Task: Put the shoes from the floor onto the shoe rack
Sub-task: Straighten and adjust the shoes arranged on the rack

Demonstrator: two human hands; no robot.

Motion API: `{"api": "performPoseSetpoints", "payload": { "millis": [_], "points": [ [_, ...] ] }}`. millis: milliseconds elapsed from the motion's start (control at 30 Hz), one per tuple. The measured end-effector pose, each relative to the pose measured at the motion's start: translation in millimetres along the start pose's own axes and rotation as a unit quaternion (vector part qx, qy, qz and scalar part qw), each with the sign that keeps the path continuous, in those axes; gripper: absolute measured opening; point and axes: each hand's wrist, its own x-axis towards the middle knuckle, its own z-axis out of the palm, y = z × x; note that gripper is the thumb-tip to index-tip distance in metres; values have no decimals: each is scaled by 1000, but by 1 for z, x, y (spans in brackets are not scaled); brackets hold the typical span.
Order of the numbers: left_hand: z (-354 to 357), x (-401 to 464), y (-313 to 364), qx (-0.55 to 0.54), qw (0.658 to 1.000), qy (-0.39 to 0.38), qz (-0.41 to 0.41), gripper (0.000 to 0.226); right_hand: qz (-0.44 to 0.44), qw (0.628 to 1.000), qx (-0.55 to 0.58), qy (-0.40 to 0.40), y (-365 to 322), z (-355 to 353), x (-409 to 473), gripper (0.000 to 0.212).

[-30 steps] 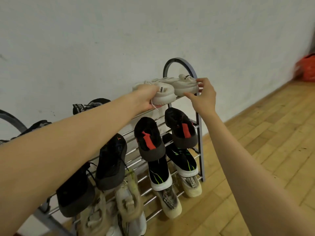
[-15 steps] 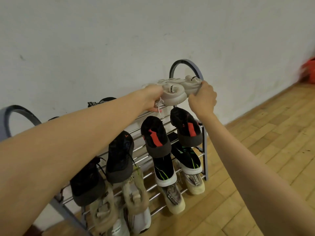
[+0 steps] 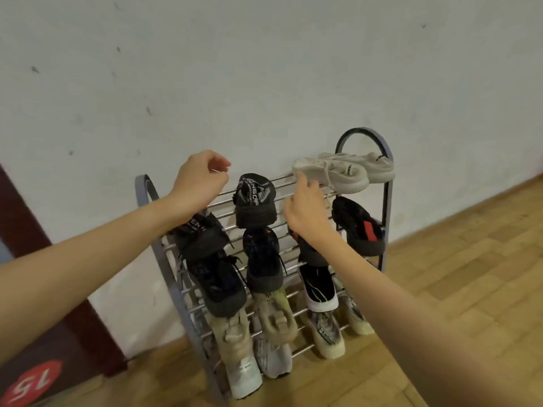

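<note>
The shoe rack (image 3: 387, 218) is holding shoes on every tier. The pale sneakers (image 3: 346, 170) are lying on its top bars, and the right hand (image 3: 305, 212) is touching the nearer one's toe with loosely bent fingers. The left hand (image 3: 199, 180) is hovering loosely curled, holding nothing, beside a black shoe (image 3: 255, 198).

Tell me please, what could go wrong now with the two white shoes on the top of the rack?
1. The white shoes lie sideways at the right end of the top bars, one partly over the other; they might slide off the shoe rack.
2. The right hand is at the toe of the nearer one and its lace hangs beside the fingers; pulling back could drag the shoe.
3. The left hand, loosely curled and empty, hangs beside the black shoe and could knock it.
</note>
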Motion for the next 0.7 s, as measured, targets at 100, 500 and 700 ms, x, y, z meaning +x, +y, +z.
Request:
{"api": "performPoseSetpoints", "payload": {
  "millis": [100,500,700],
  "points": [
    [-19,-23,-19,28,999,-25,-23,24,14,993,81,-84,-31,21,-9,54],
    [-21,-91,-63,232,960,-124,98,75,-7,998,-12,-62,-50,55,-28,79],
    [-22,-86,-64,262,950,-102,137,53,-32,997,69,-12,-47,59,-28,46]
  ]
}}
